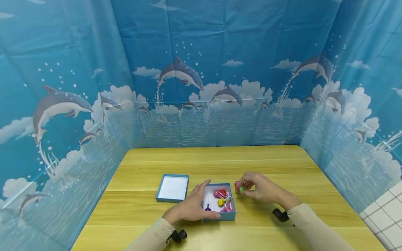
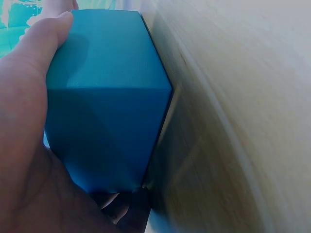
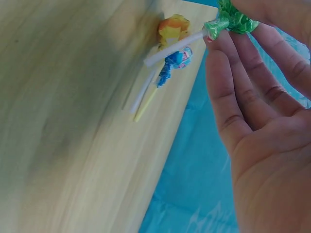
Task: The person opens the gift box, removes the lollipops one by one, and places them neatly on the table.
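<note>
1. Both hands are seen at the near middle of the table. The left hand is curled round the near left corner of the blue box, thumb along the near wall and fingers over the left rim. The right hand is closed on the green lollipop, which is pinched by its wrapped head between the fingertips, just right of the box.
2. Dolphin-print sheeting is hung behind and to both sides of the table.
3. A shallow blue lid, white inside, is laid just left of the box, apart from it.
4. Several wrapped lollipops are held in the open box, red, pink, yellow and purple.
5. Two more lollipops, orange and blue, are seen lying on the wood near the right hand in the right wrist view.
6. A slip is judged possible: the green lollipop is gripped only by its crinkled wrapper, so it could twist free and drop onto the table. The box could also be nudged if the left hand's hold is loosened.
</note>
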`<act>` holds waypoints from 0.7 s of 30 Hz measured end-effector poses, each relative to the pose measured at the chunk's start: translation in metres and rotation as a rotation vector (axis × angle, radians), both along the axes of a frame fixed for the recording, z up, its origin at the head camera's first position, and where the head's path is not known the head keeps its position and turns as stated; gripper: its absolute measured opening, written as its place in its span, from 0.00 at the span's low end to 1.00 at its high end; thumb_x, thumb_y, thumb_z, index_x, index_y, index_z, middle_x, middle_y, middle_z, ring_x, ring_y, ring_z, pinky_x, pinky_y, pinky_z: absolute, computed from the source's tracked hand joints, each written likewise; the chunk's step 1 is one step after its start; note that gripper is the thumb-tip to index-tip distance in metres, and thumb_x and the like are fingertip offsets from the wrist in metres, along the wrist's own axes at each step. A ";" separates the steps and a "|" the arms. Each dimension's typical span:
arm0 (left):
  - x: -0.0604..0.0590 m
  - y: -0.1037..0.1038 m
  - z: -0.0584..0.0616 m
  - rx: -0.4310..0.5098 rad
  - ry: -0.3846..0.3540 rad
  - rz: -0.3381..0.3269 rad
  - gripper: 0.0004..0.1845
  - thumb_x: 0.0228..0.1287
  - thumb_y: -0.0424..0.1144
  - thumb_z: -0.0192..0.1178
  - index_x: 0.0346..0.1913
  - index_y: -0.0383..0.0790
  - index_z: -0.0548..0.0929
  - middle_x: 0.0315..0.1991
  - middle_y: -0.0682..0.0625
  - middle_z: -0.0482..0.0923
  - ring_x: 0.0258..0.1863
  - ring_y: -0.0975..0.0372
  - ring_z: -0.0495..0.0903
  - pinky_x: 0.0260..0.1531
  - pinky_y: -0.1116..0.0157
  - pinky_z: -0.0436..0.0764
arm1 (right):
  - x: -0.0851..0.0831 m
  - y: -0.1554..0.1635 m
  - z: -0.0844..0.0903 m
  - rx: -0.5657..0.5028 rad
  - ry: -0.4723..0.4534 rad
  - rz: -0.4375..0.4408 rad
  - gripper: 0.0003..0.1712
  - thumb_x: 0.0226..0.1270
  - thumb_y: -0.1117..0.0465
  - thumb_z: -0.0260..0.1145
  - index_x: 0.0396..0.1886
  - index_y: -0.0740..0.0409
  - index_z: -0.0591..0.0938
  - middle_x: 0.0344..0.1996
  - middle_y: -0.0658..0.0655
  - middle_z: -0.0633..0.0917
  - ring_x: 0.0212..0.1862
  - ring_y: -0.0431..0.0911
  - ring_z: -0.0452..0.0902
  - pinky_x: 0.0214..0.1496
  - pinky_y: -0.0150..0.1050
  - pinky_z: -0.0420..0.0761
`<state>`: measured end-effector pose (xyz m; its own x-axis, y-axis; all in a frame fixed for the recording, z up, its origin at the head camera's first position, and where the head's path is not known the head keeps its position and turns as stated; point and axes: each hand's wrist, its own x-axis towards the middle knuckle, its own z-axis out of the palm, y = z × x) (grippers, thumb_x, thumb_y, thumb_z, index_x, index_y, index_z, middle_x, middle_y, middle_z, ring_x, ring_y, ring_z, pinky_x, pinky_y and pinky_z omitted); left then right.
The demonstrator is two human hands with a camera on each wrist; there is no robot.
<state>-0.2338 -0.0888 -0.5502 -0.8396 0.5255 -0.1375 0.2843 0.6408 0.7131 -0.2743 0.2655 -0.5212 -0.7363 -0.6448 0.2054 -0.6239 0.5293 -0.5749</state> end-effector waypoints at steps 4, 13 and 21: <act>-0.001 0.000 0.000 0.006 -0.002 0.000 0.73 0.66 0.70 0.82 0.99 0.55 0.43 0.92 0.34 0.59 0.86 0.40 0.70 0.79 0.33 0.79 | 0.000 -0.001 -0.003 0.010 0.002 0.005 0.11 0.76 0.66 0.82 0.54 0.55 0.93 0.51 0.51 0.94 0.46 0.34 0.90 0.51 0.39 0.94; -0.001 -0.001 -0.002 0.011 0.008 0.004 0.73 0.66 0.70 0.82 0.99 0.56 0.43 0.92 0.33 0.58 0.86 0.39 0.70 0.79 0.33 0.79 | 0.001 0.000 -0.009 0.015 -0.062 0.005 0.11 0.78 0.66 0.81 0.55 0.55 0.92 0.48 0.51 0.94 0.44 0.32 0.88 0.48 0.39 0.94; -0.001 0.000 -0.001 0.015 0.002 -0.003 0.72 0.66 0.70 0.82 0.99 0.55 0.43 0.92 0.35 0.60 0.86 0.41 0.71 0.78 0.34 0.79 | 0.001 0.001 -0.016 0.041 -0.041 -0.004 0.11 0.75 0.67 0.82 0.52 0.52 0.93 0.46 0.47 0.92 0.45 0.34 0.88 0.49 0.35 0.93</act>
